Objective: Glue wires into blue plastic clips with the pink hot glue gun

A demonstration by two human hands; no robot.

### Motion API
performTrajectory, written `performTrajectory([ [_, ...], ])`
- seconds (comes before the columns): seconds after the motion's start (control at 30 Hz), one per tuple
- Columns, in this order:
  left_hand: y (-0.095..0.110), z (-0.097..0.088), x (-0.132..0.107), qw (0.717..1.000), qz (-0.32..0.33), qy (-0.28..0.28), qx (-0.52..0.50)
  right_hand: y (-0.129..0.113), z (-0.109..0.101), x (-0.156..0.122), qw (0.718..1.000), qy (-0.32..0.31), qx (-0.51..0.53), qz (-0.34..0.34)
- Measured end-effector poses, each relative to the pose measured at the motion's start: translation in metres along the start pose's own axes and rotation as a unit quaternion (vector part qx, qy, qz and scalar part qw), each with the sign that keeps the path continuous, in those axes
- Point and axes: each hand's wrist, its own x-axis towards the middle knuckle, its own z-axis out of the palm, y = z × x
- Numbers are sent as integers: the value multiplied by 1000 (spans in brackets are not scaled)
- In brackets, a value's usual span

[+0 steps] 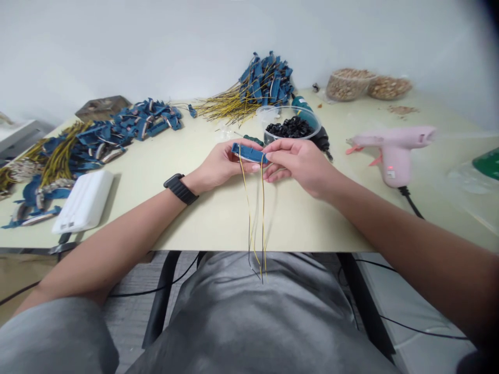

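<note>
A small blue strip (248,152) with thin yellow and black wires (255,218) hanging from it is held above the table's middle. My left hand (220,165) grips its left end, fingers curled round it. My right hand (298,163) pinches its right end. The wires dangle past the table's front edge (273,244) down to my lap. A black watch (180,188) sits on my left wrist. Just behind my hands stands a clear bowl (289,124) holding small black pieces.
Piles of similar blue wired strips lie at the left (78,148) and back centre (261,83). A pink glue gun (392,148) rests at the right, its cable running off the edge. A white box (83,200) lies front left. Two tubs of brown bits (366,85) stand at the back right.
</note>
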Motion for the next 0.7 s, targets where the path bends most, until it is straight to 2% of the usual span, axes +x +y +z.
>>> performTrajectory([
  [0.33,0,6,-2,999,6,30,-15,1,-2,1,1000,-8,19,-8],
  [0.7,0,8,0,999,12,32,-36,-2,0,1,1000,1,19,4],
])
